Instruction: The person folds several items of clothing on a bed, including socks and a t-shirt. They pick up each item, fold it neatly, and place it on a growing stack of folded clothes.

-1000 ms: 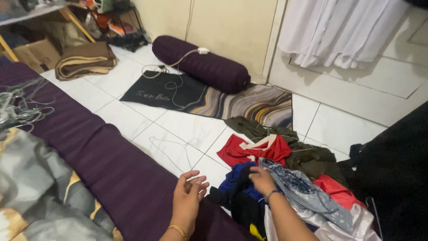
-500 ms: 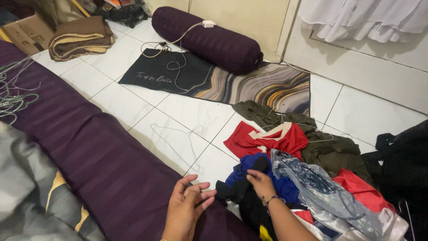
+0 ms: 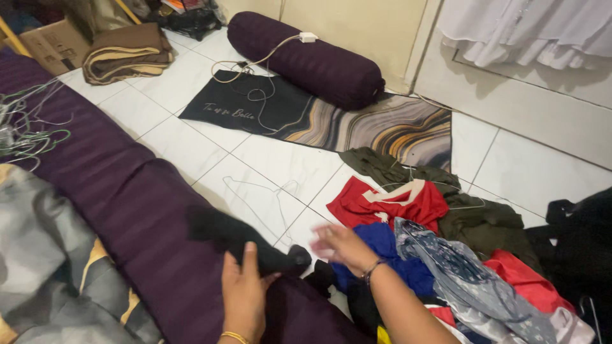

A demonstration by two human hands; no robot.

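My left hand grips a black garment that lies stretched across the purple mattress. Just to its right, my right hand is blurred, fingers apart, hovering above the clothes pile; whether it touches the black cloth I cannot tell. The pile on the floor holds a red shirt, a blue piece, a grey patterned piece and an olive garment.
A white wire hanger lies on the tiled floor. Beyond it are a dark patterned mat, a purple bolster with a charger cable, folded brown blankets and a cardboard box. More hangers rest on the mattress.
The black garment has been pulled out of the pile onto the mattress. My left hand closed on it; my right hand lifted off the pile and moved left.
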